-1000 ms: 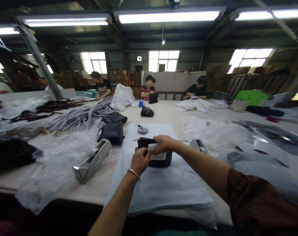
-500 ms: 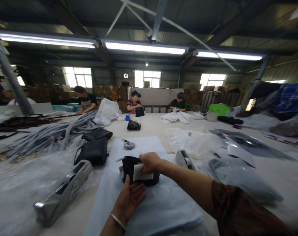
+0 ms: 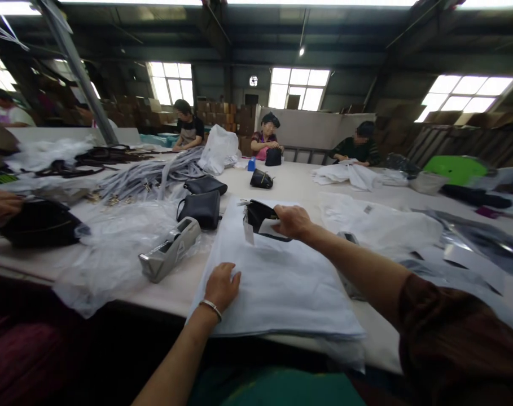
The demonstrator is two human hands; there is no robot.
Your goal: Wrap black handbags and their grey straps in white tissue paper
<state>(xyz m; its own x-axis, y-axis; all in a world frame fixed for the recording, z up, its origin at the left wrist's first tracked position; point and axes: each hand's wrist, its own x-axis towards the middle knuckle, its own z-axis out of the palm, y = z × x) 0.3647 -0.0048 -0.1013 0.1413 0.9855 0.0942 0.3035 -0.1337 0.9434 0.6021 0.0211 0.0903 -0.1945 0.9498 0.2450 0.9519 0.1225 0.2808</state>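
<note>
My right hand (image 3: 293, 222) grips the right side of a small black bag (image 3: 260, 213) above a stack of white sheets (image 3: 277, 282). A white card (image 3: 268, 226) lies against the bag's front beside my fingers. From its left end hangs a pale tag (image 3: 248, 232). My left hand (image 3: 223, 286) rests on the left part of the sheets, apart from the bag, thumb and fingers apart and nothing visible in it. Just left of the sheets is another black bag (image 3: 200, 208).
A grey tape dispenser (image 3: 170, 251) stands left of the sheets; another (image 3: 349, 238) is partly behind my right arm. Grey straps (image 3: 154, 175) and clear plastic (image 3: 108, 254) cover the left side. A co-worker's hand (image 3: 2, 206) touches a dark bag at far left. Other people sit opposite.
My right hand has lifted the bag forward, away from my body. My left hand has left the bag's lower edge and now rests on the sheets. The view has tilted down.
</note>
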